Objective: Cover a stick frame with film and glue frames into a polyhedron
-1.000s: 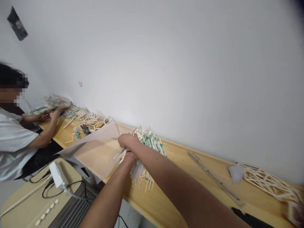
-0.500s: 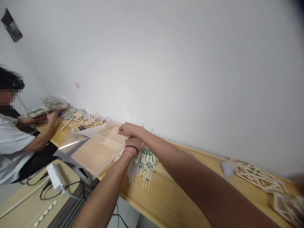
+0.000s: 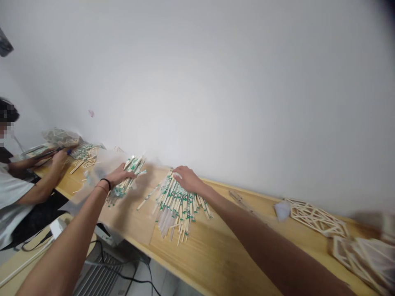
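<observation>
Resting palm-down, the right hand lies open on the far end of the large stick pile on the table. The left hand covers a smaller stick bundle nearby; its grip cannot be determined. The sticks are judged light, stiff, thin and apt to scatter: grasp bundles mid-length.

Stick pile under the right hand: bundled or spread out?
Spread: the stick pile fans loose across the table, right hand flat on its far end.

The wooden table carries a heap of wrapped sticks and stick lattices.
</observation>
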Available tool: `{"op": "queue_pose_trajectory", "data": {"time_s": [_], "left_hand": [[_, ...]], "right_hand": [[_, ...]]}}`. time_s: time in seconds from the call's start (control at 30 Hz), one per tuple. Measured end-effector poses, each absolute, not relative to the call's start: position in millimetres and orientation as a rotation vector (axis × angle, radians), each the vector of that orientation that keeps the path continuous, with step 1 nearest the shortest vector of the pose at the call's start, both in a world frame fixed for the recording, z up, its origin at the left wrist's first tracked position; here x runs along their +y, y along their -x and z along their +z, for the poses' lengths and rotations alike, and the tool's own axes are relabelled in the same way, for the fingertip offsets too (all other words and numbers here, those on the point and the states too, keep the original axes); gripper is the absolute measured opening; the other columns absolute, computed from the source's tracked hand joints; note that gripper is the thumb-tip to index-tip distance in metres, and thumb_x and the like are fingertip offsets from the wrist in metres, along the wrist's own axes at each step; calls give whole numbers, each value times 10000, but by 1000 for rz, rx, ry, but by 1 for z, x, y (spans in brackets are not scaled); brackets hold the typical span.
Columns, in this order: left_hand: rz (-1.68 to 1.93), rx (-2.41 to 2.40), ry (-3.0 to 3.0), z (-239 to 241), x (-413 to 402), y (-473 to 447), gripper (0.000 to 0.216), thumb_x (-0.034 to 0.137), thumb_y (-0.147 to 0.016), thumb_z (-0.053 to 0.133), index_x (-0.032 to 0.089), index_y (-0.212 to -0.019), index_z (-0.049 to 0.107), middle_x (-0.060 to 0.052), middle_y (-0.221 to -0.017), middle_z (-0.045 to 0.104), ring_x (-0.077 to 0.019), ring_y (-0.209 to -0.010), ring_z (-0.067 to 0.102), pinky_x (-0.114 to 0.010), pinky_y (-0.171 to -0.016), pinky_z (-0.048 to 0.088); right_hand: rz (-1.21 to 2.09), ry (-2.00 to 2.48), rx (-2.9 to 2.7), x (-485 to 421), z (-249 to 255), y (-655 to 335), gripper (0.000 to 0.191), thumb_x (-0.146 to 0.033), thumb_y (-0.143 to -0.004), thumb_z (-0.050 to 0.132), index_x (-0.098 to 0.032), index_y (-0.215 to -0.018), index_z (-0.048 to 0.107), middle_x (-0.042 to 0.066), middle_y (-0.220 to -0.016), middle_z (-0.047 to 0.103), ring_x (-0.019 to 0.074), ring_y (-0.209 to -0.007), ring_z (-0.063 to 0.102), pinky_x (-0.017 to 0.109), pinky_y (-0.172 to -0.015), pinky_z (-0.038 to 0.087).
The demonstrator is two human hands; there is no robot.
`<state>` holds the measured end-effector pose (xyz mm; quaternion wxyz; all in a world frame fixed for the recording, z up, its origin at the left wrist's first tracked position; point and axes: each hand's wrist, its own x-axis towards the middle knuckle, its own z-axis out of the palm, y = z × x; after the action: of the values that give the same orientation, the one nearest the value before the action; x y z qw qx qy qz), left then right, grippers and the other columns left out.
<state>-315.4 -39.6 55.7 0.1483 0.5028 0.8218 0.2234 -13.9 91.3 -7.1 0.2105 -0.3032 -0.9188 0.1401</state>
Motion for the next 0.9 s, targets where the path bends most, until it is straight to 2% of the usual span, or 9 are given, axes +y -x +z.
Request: {"op": "queue_pose_trajectory", "data": {"time_s": [0.2, 0.37, 0.47, 0.57, 0.7, 0.83, 0.9], "left_hand": [[235, 2510, -1427, 5, -42, 315, 838, 393, -800, 678, 104, -1504, 325, -249, -1202, 722, -414, -1082, 715, -442, -869, 531], [22, 2519, -1579, -16, -36, 298, 960, 458, -760, 715, 191, -1574, 280, -270, -1386, 622, -449, -1193, 666, -477, -927, 509], [-27, 2547, -1592, -19, -37, 295, 971, 537, -801, 665, 189, -1604, 244, -278, -1426, 583, -448, -1236, 645, -482, -954, 505], [-57, 2566, -1578, -19, -40, 295, 987, 627, -832, 610, 178, -1621, 223, -273, -1416, 594, -439, -1264, 632, -471, -980, 499], [-89, 2575, -1570, -18, -42, 292, 987, 671, -838, 578, 176, -1623, 240, -257, -1361, 644, -434, -1182, 680, -475, -948, 513], [-88, 2595, -1566, -18, -43, 284, 1017, 716, -840, 556, 169, -1635, 234, -271, -1350, 650, -452, -1175, 681, -511, -951, 511], [-79, 2638, -1547, -16, -42, 277, 1063, 756, -845, 530, 143, -1649, 200, -320, -1445, 569, -495, -1298, 596, -576, -1013, 471]], "right_hand": [[416, 960, -2564, 75, -37, -12, 367, -272, -1049, 534, -129, -1363, 656, 171, -1392, 655, 275, -1321, 557, 412, -1157, 364], [427, 1073, -2548, 63, -41, -25, 393, -295, -1050, 512, -151, -1394, 637, 155, -1449, 611, 276, -1378, 508, 404, -1170, 350], [430, 1180, -2504, 53, -42, -27, 411, -320, -1047, 500, -180, -1414, 623, 150, -1529, 546, 286, -1438, 444, 424, -1192, 316], [438, 1382, -2391, 46, -41, -29, 486, -381, -1044, 482, -148, -1461, 573, 209, -1548, 504, 355, -1429, 435, 486, -1165, 335], [521, 1670, -2217, 47, -42, -37, 606, -460, -1047, 444, -67, -1506, 495, 297, -1437, 559, 427, -1338, 518, 526, -1095, 395], [642, 1787, -2151, 53, -43, -38, 613, -488, -1054, 459, -53, -1483, 506, 276, -1375, 617, 384, -1337, 554, 486, -1120, 399], [682, 1821, -2125, 56, -40, -36, 588, -513, -1049, 498, -91, -1456, 534, 228, -1382, 627, 345, -1326, 573, 496, -1119, 423]]}}
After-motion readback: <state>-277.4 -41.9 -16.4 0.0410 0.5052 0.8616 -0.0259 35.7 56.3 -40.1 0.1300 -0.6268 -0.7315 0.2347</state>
